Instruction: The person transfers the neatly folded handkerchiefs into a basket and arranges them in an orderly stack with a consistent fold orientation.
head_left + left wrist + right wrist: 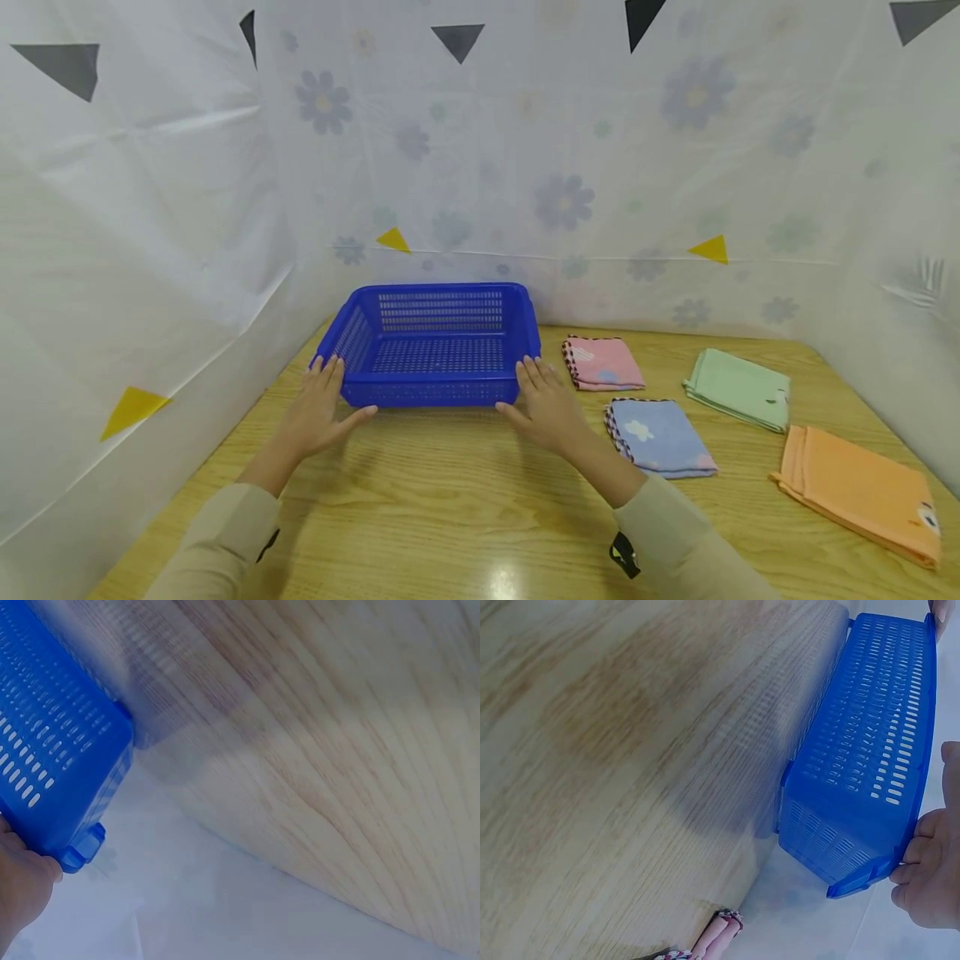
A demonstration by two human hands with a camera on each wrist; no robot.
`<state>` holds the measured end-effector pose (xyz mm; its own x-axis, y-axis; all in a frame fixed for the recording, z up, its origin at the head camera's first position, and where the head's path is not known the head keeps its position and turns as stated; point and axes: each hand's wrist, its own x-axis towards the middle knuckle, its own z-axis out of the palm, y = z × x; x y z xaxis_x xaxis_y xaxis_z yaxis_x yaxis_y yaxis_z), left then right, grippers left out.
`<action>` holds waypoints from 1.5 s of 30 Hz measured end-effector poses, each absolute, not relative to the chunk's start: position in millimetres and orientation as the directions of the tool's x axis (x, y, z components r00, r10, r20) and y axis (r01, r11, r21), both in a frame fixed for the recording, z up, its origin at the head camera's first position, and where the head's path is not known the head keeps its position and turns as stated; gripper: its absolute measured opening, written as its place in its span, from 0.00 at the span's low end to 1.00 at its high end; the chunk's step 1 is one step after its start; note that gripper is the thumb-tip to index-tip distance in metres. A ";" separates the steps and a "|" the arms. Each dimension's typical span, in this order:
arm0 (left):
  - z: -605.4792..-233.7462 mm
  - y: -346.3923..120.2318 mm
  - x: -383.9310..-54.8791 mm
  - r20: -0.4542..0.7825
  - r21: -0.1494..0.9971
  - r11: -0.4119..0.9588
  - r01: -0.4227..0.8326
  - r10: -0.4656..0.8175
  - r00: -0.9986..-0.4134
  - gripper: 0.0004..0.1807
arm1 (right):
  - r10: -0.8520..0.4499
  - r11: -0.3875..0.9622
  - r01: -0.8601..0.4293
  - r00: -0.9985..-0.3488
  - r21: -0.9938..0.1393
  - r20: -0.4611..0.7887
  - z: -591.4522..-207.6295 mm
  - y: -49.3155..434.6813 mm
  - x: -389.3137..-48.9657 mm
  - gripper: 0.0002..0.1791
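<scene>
A blue plastic basket (435,378) with slotted walls stands at the back left of the wooden table. My left hand (318,412) touches its front left corner, fingers extended over the rim and thumb spread to the side. At the front right corner, my right hand (549,412) rests its fingers on the rim in the same way, thumb apart. The left wrist view has the basket's slotted wall (45,742) with the fingertips against its edge. In the right wrist view the right fingertips meet the basket's rim (885,859). The inside of the basket shows only its perforated floor.
Right of the basket lie folded cloths: a pink one (603,365), a blue one (663,440), a green one (738,389) and an orange one (858,496). White patterned sheeting (487,167) walls in the wooden table (450,517) at the back and sides.
</scene>
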<state>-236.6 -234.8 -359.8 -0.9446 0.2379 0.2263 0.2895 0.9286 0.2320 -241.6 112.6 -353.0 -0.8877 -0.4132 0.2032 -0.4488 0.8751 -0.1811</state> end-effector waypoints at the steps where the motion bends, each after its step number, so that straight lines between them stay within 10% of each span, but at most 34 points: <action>1: -359.7 -234.5 -237.0 0.228 0.233 0.928 0.291 0.239 -0.944 0.55 | -0.413 0.876 -0.448 -0.888 -0.180 0.205 -353.0 112.8 -241.3 0.41; 45: -360.0 -225.7 -244.2 0.251 0.235 0.910 0.341 0.282 -0.926 0.53 | -0.400 0.888 -0.439 -0.884 -0.136 0.243 -351.7 122.5 -230.3 0.40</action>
